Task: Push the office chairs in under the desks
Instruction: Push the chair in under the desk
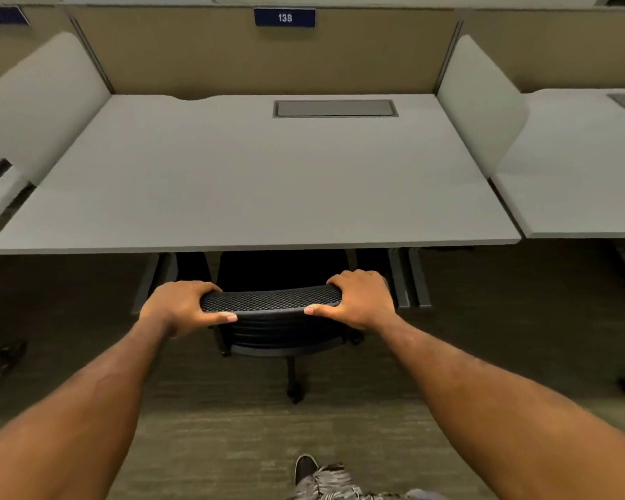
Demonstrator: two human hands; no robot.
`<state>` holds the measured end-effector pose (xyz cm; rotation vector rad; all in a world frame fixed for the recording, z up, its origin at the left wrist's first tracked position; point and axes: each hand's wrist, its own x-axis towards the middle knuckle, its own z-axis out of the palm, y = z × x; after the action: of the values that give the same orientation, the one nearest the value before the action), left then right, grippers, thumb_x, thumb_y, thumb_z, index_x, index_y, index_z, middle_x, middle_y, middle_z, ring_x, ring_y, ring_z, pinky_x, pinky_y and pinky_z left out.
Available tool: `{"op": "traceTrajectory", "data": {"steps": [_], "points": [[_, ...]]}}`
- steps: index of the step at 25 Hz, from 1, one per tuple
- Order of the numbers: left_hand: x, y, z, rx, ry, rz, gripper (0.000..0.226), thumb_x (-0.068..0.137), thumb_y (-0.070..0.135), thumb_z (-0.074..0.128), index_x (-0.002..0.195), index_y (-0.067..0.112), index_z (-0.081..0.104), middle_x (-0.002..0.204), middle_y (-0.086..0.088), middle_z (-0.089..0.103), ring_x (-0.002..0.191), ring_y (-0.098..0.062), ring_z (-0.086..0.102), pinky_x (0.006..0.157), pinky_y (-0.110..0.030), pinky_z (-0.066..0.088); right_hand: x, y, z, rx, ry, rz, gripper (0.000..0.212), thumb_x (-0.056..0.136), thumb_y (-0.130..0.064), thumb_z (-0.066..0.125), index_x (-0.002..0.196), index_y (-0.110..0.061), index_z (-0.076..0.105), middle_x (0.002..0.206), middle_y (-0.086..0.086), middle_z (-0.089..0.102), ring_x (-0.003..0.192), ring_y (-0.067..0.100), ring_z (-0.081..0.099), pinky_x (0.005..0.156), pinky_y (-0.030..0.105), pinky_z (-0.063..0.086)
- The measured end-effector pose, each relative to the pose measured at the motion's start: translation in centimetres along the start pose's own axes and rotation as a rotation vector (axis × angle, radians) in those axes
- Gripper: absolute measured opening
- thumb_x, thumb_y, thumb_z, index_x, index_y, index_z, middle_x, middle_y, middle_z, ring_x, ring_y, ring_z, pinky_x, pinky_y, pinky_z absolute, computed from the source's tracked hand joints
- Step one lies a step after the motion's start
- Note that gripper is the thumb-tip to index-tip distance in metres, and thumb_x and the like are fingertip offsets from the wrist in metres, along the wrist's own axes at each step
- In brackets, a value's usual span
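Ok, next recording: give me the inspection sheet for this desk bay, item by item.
Surface: grey desk under sign 138, top bare; closed grey hatch set into it near the back.
Job's things: black office chair, mesh backrest top facing the camera, seat already partly under the desk's front edge; one caster on the carpet behind.
Clutter: nothing seen on the desk.
Grippers: left hand and right hand each grip one end of the backrest top.
Cables: nothing seen.
Surroundings: white side dividers, tan back panel, neighbouring desks on both sides, carpet floor, the person's shoe at the bottom edge.
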<state>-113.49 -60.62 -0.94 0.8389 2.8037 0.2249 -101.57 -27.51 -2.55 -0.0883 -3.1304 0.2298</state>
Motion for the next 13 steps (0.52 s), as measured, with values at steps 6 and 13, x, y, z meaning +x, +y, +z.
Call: {"op": "traceTrajectory", "data": {"steps": [6,13], "points": [[1.4,-2.2,-0.4,0.007,0.057,0.034,0.103,0.051,0.108,0.027,0.117,0.040,0.066,0.104,0.016,0.071,0.092,-0.011,0.064,0.071,-0.031,0.047,2.1,-1.4,-0.2,-0.002,-0.041,0.025,0.106,0.064,-0.106,0.024,0.119,-0.028,0.070,0.101,-0.009,0.070,0.094,0.014,0.064,0.088,0.040,0.050],[1.8,-3.9,-0.1,0.056,0.024,0.081,0.101,0.062,0.104,0.025,0.128,0.037,0.063,0.116,0.012,0.070,0.100,-0.013,0.063,0.077,-0.034,0.048,2.1,-2.3,0.1,-0.006,-0.074,0.056,0.108,0.066,-0.104,0.022,0.127,-0.027,0.066,0.110,-0.006,0.069,0.102,0.016,0.063,0.094,0.043,0.048]]}}
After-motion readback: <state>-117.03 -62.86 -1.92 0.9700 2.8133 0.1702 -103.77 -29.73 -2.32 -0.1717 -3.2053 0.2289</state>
